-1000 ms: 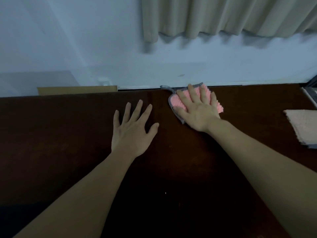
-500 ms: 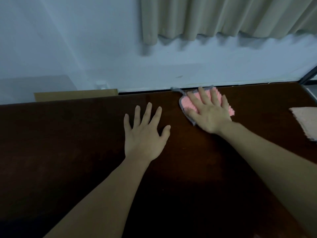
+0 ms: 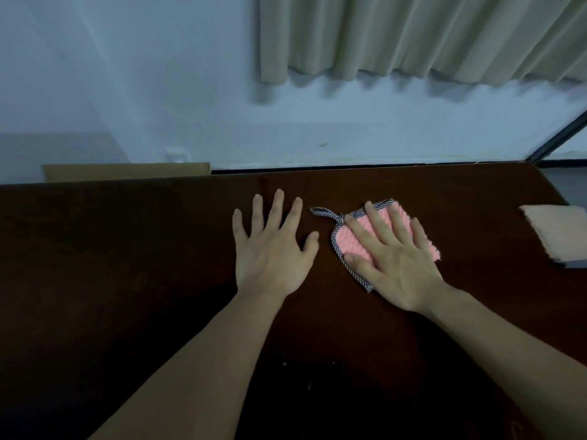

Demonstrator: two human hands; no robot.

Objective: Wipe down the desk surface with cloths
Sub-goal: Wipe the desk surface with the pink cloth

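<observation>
A dark brown wooden desk fills the lower part of the head view. On it lies a fluffy pink cloth with a checked grey border and a hanging loop at its upper left. My right hand presses flat on the cloth with straight, spread fingers and covers most of it. Just left of the cloth, my left hand rests flat on the bare desk, fingers spread, holding nothing.
A folded pale peach cloth lies at the desk's right edge. A white wall with beige curtains rises behind the desk. A cardboard piece stands behind the desk's back edge at the left.
My right hand has slid the pink cloth away from the desk's back edge, toward me. My left hand stays flat on the desk beside it.
</observation>
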